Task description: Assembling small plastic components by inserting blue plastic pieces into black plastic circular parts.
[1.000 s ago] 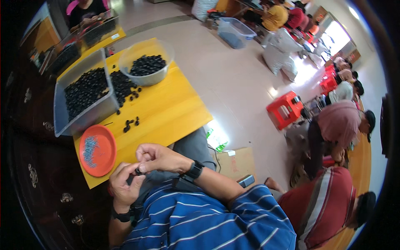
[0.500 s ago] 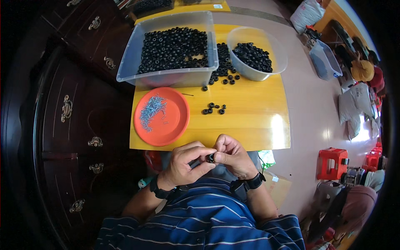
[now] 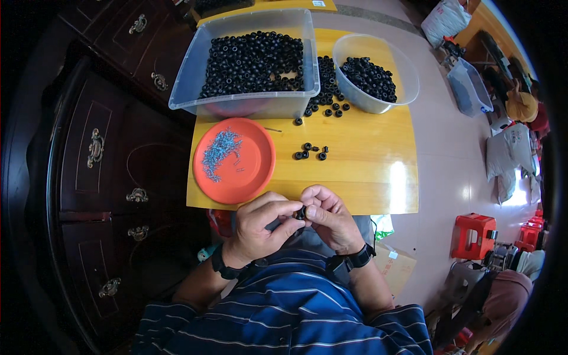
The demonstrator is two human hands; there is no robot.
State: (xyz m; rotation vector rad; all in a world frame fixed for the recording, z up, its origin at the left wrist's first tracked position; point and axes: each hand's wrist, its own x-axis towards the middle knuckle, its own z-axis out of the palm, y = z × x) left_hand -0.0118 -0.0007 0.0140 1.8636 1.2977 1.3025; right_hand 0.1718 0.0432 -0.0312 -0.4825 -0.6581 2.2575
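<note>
Still, a small black ring-shaped piece (image 3: 301, 212) is held between the hands, just below the near edge of the yellow wooden tabletop (image 3: 361, 177). It is pinched between the thumb and forefinger of the left hand (image 3: 253, 229), while its other side is met by the fingertips of the right hand (image 3: 332, 223), whose fingers are curled; whether anything smaller is gripped there cannot be told. Compared with one second ago, when the view was tilted, the tabletop is now seen squarely. The few loose black pieces (image 3: 298, 155) are left in the same cluster beside the round orange-red plate (image 3: 257, 154), on which thin blue-grey bits (image 3: 218, 152) are heaped. Behind, the clear rectangular plastic bin (image 3: 284, 107) and the clear round plastic tub (image 3: 407, 83) are likewise unmoved.
</note>
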